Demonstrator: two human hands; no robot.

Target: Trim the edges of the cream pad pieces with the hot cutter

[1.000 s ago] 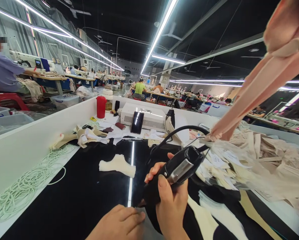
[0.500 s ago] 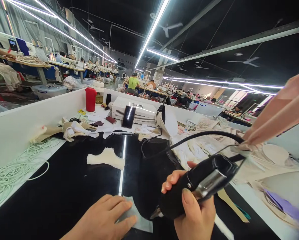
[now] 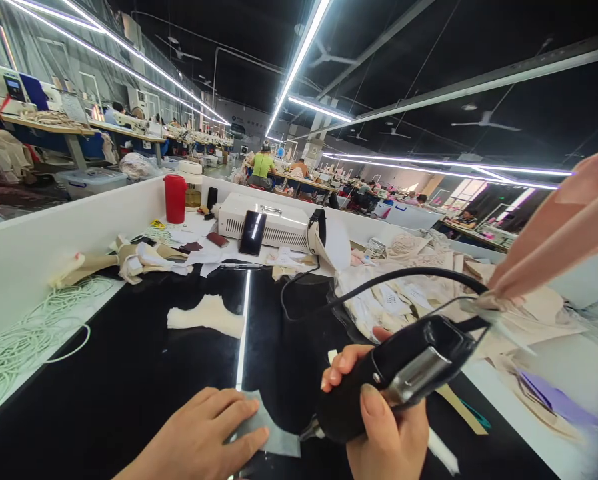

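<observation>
My right hand (image 3: 379, 420) is wrapped round a black hand-held electric tool (image 3: 393, 373) whose tip points down at the black table (image 3: 129, 373). A black cord (image 3: 379, 283) runs from the tool's back end across the table. My left hand (image 3: 203, 440) lies flat, fingers stretched out, pressing a small grey fabric piece (image 3: 273, 433) right beside the tool's tip. A pink strip of cloth (image 3: 553, 233) hangs in from the upper right, tied near the cord.
A cream fabric piece (image 3: 206, 315) lies mid-table. White cord coils (image 3: 23, 340) lie at left by the white wall (image 3: 53, 247). At the back stand a red cup (image 3: 175, 198), a white machine (image 3: 273, 227) and a phone (image 3: 253, 233). Beige cut pieces (image 3: 429, 293) pile at right. Other people work in the distance.
The view has swung slightly left and steadied. My left hand has slid forward onto the grey piece, and the tool in my right hand has come lower and nearer to it.
</observation>
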